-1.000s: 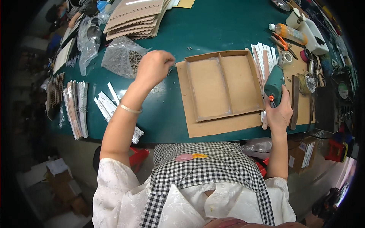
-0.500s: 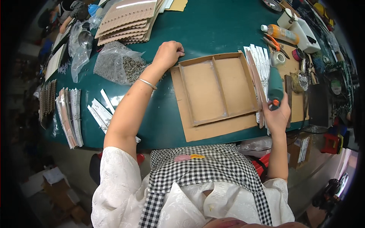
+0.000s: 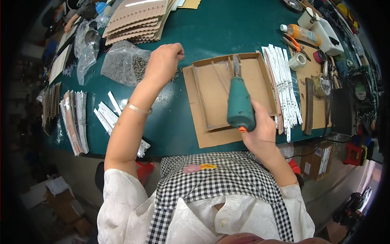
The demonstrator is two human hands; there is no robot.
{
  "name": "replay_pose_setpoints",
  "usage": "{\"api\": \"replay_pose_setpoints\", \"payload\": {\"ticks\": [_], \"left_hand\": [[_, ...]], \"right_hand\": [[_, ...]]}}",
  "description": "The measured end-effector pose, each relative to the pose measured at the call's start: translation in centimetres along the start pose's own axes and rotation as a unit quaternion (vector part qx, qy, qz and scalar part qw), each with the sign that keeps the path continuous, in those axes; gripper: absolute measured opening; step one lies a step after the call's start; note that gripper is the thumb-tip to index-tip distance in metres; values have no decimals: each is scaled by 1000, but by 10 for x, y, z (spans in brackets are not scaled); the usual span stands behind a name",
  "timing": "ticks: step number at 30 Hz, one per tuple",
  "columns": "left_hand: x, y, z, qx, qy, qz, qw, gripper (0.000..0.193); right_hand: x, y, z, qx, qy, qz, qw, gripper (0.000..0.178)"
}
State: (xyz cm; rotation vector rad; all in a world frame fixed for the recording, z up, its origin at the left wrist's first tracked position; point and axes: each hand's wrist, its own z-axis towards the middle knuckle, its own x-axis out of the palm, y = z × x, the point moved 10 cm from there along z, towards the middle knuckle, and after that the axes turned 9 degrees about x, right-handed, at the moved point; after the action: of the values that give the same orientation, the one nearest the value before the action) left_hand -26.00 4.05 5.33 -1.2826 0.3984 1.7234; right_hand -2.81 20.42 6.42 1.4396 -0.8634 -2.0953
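A shallow brown cardboard tray [image 3: 208,129] with one divider lies on a flat cardboard sheet [image 3: 191,118]. My right hand [image 3: 263,132] is wrapped round a green electric screwdriver [image 3: 239,101], held over the tray with its metal end near the far part of the divider. Part of the tray is hidden behind the tool. Left of the tray's far corner, my left hand [image 3: 162,61] is raised with its fingertips pinched together; whatever they hold is too small to make out. Beneath and beside it, a clear plastic bag [image 3: 120,63] spills small metal screws [image 3: 139,67].
Bundles of white strips [image 3: 282,81] lie right of the tray, others [image 3: 107,122] to the left. Wavy-edged brown boards [image 3: 136,20] are stacked far left. Tape [image 3: 297,61], pliers [image 3: 294,42] and an orange bottle [image 3: 302,33] stand right. Another person's arm [image 3: 71,24] shows far left.
My right hand has brought the screwdriver leftward from the white strips to above the tray. My left hand has drawn back left from the tray's corner toward the bag of screws.
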Motion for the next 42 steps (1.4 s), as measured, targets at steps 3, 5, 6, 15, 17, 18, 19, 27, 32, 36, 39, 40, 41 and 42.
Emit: {"api": "replay_pose_setpoints", "payload": {"ticks": [3,5,6,15,17,18,19,27,32,36,39,40,41,42], "left_hand": [[-57,-52,-17,2,-57,-77,995,12],[-71,-79,-42,-11,-69,-142,987,16],[-72,-93,-55,-16,-68,-172,983,16],[-1,-137,-81,-82,-91,-404,906,28],[-6,-147,-76,-22,-114,-360,926,42],[-4,-150,-74,-13,-117,-355,927,44],[-5,-153,-72,-5,-121,-345,931,46],[1,-151,-73,13,-109,-305,946,50],[7,-145,-74,-14,-103,-321,941,38],[17,-142,-76,-12,-71,-366,928,22],[23,-135,-82,-48,-80,-404,910,19],[24,-134,-84,-58,-82,-413,905,19],[25,-132,-85,-68,-85,-423,900,20],[24,-131,-85,-65,-85,-406,908,20]], "right_hand": [[8,-5,3,49,13,78,996,59],[11,-16,3,94,12,153,984,49],[9,-25,-1,126,14,194,973,44],[19,-46,-3,244,56,343,906,29],[23,-44,0,238,42,364,899,21],[24,-43,0,236,34,373,897,18],[26,-42,2,234,28,380,895,18],[35,-43,5,269,75,328,903,11],[37,-40,11,237,77,318,915,14],[43,-43,7,218,97,335,911,36],[47,-44,5,212,100,349,907,34],[48,-44,4,213,104,340,910,34],[48,-43,4,208,110,327,915,35],[49,-42,4,203,116,315,920,36]]}}
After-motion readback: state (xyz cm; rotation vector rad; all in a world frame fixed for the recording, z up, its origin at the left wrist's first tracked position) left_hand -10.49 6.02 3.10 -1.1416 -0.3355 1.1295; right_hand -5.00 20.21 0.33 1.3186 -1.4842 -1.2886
